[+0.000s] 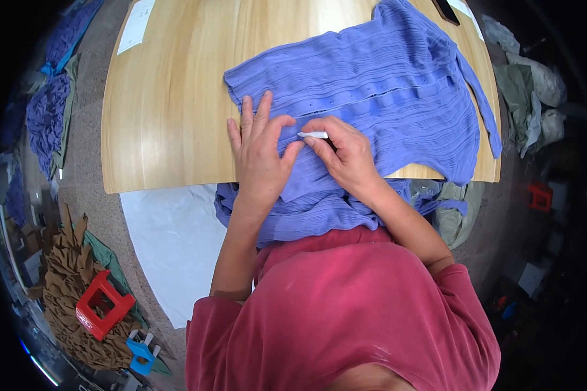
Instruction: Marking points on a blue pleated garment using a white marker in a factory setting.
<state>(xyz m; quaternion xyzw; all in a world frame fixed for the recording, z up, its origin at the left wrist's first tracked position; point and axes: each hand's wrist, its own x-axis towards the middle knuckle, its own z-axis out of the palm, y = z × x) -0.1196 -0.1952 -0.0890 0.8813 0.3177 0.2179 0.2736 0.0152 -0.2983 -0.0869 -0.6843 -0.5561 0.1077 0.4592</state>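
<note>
A blue-violet ribbed garment (398, 124) lies spread across the table, with a buttoned-looking placket running lengthwise. My right hand (346, 153) is closed round a small white pen-like tool (314, 134), whose exact kind I cannot make out. The tool's narrow end is at the cloth, close to my left thumb. My left hand (261, 146) rests on the garment's left part, its fingers spread and its thumb and index finger curved apart. Nothing shows between them.
The wooden table (169, 98) carries a paper sheet (135, 26) at its far left and a dark phone (446, 10) at its far right. More violet cloth (313, 218) bunches at my lap. Floor left: brown fabric (72, 287), a red stool (104, 305). Bags (535, 78) lie right.
</note>
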